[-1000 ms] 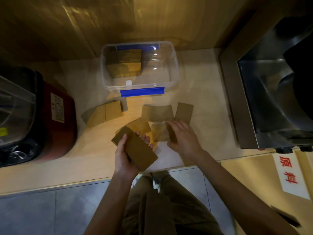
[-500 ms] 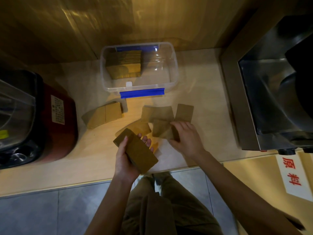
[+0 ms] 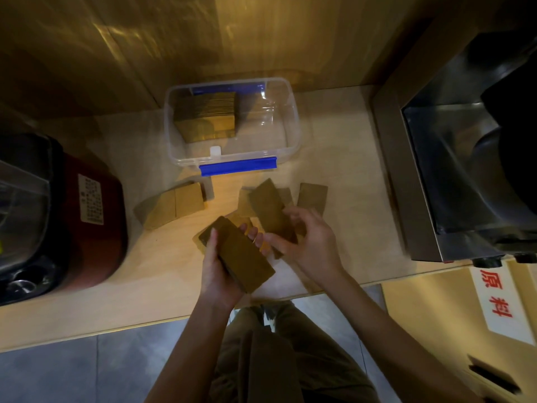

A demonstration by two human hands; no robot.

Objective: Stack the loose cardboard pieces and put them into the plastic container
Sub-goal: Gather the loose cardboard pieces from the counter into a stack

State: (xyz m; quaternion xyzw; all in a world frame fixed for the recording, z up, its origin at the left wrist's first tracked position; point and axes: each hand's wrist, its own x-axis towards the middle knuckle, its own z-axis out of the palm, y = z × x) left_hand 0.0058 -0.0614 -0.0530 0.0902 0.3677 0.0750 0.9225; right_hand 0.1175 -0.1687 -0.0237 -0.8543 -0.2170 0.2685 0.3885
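My left hand (image 3: 216, 273) grips a stack of brown cardboard pieces (image 3: 241, 257) above the counter's front edge. My right hand (image 3: 311, 239) holds a single cardboard piece (image 3: 270, 210), lifted and tilted just right of the stack. More loose cardboard pieces (image 3: 312, 196) lie flat on the counter behind my hands, and a folded group (image 3: 174, 206) lies to the left. The clear plastic container (image 3: 292, 123) with a blue clip stands at the back and holds a pile of cardboard pieces (image 3: 207, 116) in its left half.
A dark red appliance (image 3: 87, 222) with a clear lid stands at the left on the light wooden counter (image 3: 348, 175). A steel machine (image 3: 453, 175) fills the right side. A wooden wall panel rises behind the container. A sign with red characters (image 3: 497, 298) hangs lower right.
My right hand has picked one piece off the counter and raised it toward the stack. The left hand has stayed almost in place with its stack.
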